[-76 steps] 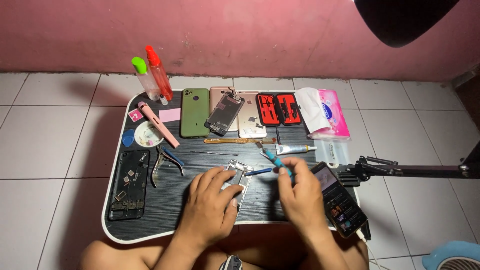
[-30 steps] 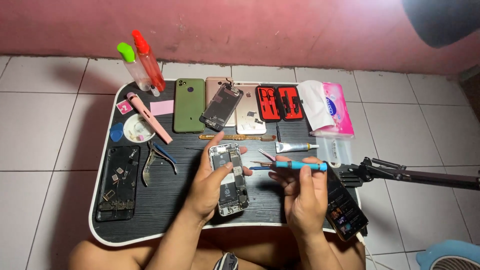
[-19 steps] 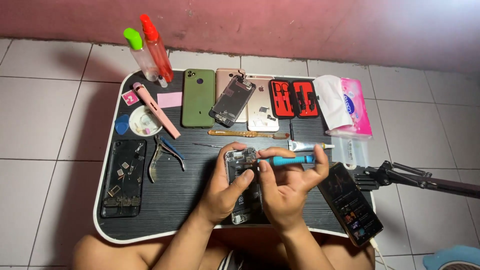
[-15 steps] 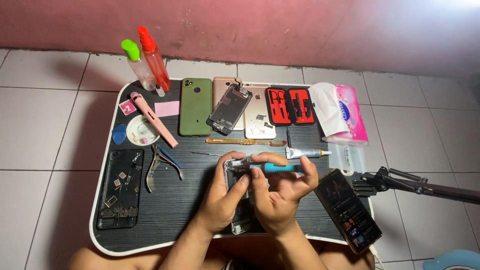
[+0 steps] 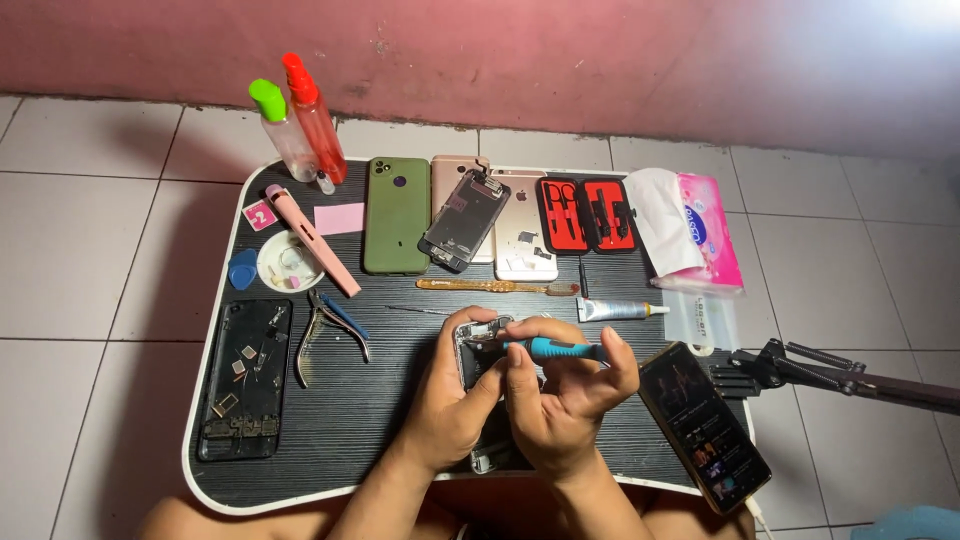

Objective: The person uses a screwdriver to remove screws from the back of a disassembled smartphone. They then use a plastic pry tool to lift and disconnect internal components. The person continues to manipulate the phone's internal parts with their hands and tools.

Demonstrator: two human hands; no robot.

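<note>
The left hand (image 5: 455,400) grips an opened phone (image 5: 478,360) above the black lap table (image 5: 350,420), near its front edge. The right hand (image 5: 565,400) pinches a blue-handled screwdriver (image 5: 555,349), its tip at the phone's top. Pliers (image 5: 325,335) lie to the left, a lit phone (image 5: 705,425) to the right.

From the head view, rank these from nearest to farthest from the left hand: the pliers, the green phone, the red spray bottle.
Measured from the left hand, which grips the opened phone:
1. Pliers, lying just to its left on the table.
2. Green phone, face down in the back row.
3. Red spray bottle, standing at the table's far left corner.
</note>
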